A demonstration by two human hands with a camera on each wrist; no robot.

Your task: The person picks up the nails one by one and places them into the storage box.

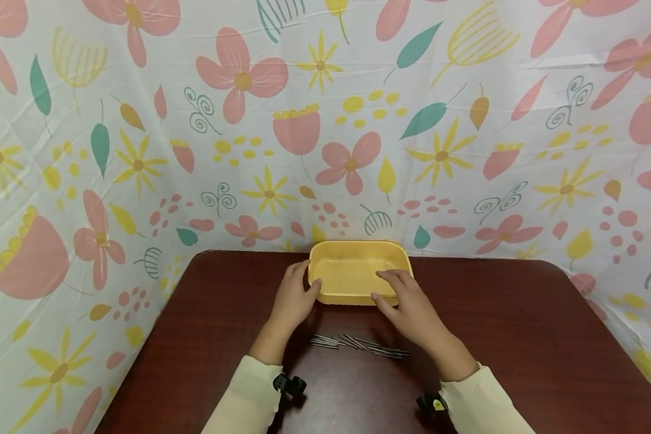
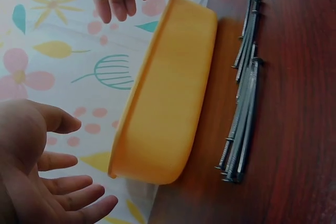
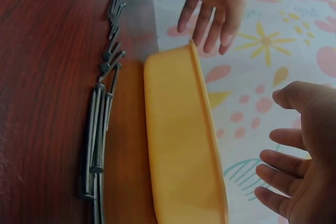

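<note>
A shallow yellow plastic tray (image 1: pixel 352 275) with rounded corners stands near the table's far edge. By its left end is my left hand (image 1: pixel 295 295), fingers loosely spread and holding nothing, as the left wrist view shows. My right hand (image 1: pixel 407 304) hovers over the tray's right front corner, its fingers apart and also without anything in them. In front of the tray lies a loose row of metal nails (image 1: pixel 352 343), several of them overlapping. Their round heads and long shanks show close up in the right wrist view, where the nearest nails (image 3: pixel 97 129) lie alongside the tray.
The dark reddish-brown table (image 1: pixel 521 337) has rounded far corners. Behind it and along both sides hangs a white cloth (image 1: pixel 358 205) printed with flowers and leaves. Each wrist wears a black strapped camera, one on the left (image 1: pixel 290 384) and one on the right (image 1: pixel 431 402).
</note>
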